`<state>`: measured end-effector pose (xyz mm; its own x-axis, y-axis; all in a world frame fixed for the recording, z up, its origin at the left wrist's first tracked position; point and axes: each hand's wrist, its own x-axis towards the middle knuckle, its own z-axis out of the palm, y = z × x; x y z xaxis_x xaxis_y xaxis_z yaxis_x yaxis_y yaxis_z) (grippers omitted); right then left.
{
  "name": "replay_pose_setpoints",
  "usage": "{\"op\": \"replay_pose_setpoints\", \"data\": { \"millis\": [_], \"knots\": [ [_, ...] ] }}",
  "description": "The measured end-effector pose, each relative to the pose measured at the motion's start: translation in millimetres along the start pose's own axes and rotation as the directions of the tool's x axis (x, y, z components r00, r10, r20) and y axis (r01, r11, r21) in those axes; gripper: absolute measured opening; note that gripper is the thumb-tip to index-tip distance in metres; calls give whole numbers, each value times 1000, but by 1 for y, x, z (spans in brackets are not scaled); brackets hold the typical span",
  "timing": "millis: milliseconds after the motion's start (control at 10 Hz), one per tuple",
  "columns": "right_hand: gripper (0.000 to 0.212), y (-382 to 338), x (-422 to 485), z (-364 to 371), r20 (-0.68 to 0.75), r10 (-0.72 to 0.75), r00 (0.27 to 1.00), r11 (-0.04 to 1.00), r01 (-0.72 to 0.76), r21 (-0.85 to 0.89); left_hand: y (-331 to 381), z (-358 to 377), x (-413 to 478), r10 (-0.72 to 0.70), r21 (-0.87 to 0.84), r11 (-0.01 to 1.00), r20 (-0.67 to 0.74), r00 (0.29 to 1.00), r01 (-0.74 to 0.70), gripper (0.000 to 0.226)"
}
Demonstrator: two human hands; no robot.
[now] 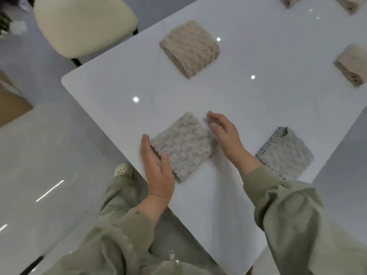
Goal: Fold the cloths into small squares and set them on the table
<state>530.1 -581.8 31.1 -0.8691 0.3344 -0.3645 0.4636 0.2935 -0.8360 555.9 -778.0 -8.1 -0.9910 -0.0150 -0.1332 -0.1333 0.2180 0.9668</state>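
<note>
The left hand [156, 171] and right hand [224, 135] lie flat and open against opposite edges of a folded pale grey cloth [181, 145] on the white table [228, 205], clamping nothing. It looks light, soft and plush, likely to spring open, so pressing its edges or pinching a corner suits it. Just beyond the right wrist lies one blue-grey folded cloth [284, 153]. Farther out rest four beige folded cloths: one ahead [189, 48], one at the right [351, 65], two partly cut off at the far edge. Six in all.
</note>
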Motion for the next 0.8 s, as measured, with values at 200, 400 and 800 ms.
{"op": "replay_pose_setpoints", "data": {
  "millis": [200, 400, 800],
  "knots": [
    [41, -21, 19, 17, 203, -45, 978, 999, 47, -6, 13, 26, -11, -130, -88, 989, -96, 987, 122, 64],
    [39, -20, 16, 34, 241, -53, 969, 999, 54, 2, 16, 44, -7, -139, -105, 987, -164, 977, 123, 65],
    [44, -24, 3, 20, 30, -95, 995, 949, 100, -300, 7, -3, 5, 144, 460, 861, 192, 971, -218, 62]
  ]
}}
